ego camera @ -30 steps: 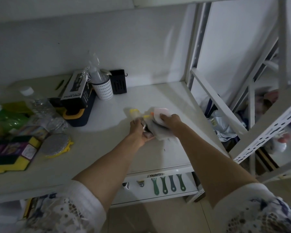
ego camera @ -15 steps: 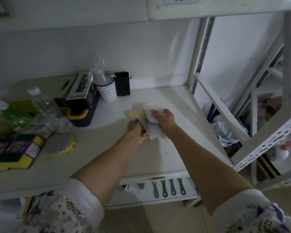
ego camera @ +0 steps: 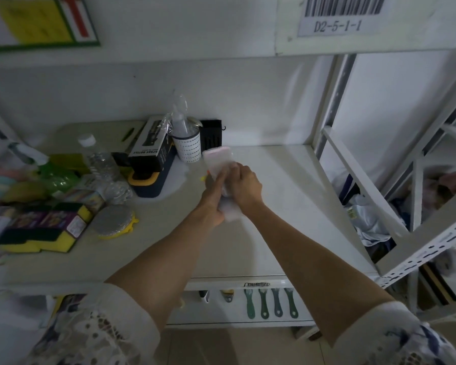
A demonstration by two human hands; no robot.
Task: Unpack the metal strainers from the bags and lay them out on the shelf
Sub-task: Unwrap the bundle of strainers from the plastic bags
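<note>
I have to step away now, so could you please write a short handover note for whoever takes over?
Left hand: grips the lower end of the bag.
Right hand: grips the bag's middle from the right.
Bag: held above the shelf, upper end free; contents can't be made out.
Done: no unpacked strainer shows on the shelf.
Left: open the bag, take out the strainer, lay it on the bare right part of the shelf; repeat for any other bags.

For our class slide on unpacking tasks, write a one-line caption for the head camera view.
Both hands, left hand and right hand, grip a clear plastic bag over the white shelf.
</note>
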